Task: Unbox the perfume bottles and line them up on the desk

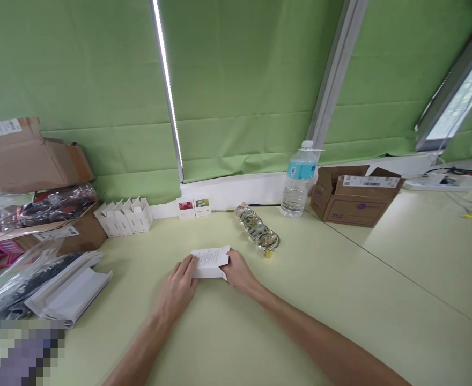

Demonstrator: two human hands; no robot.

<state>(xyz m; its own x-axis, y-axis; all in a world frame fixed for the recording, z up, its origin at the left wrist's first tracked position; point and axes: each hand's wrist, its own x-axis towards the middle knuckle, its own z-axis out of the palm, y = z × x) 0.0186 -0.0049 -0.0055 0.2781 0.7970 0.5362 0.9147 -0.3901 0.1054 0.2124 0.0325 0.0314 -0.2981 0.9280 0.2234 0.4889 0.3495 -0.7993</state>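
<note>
Two bare forearms point(296, 311) reach in over the pale worktop point(340, 321), from 7 and 4 o'clock as seen from the small white box point(211, 258) between the hands. At its 9 o'clock end, the left hand point(180, 284) is curled over the box, gripping it with bent fingers. At 3 o'clock, the right hand point(239, 272) is partly closed, its fingers on the other end, where flaps stick out. The box lies on its side, printed face up. Folded white packaging point(73, 292) sits at 9 o'clock. A row of round, gold-trimmed ornaments point(257, 230) lies near the right hand at 2 o'clock. Farther off, open white boxes point(124, 219) stand at 10, two picture boxes point(194, 208) between 11 and 12, and a water bottle point(296, 187) and a brown carton point(352, 206) toward 2, before green blinds point(244, 80).
</note>
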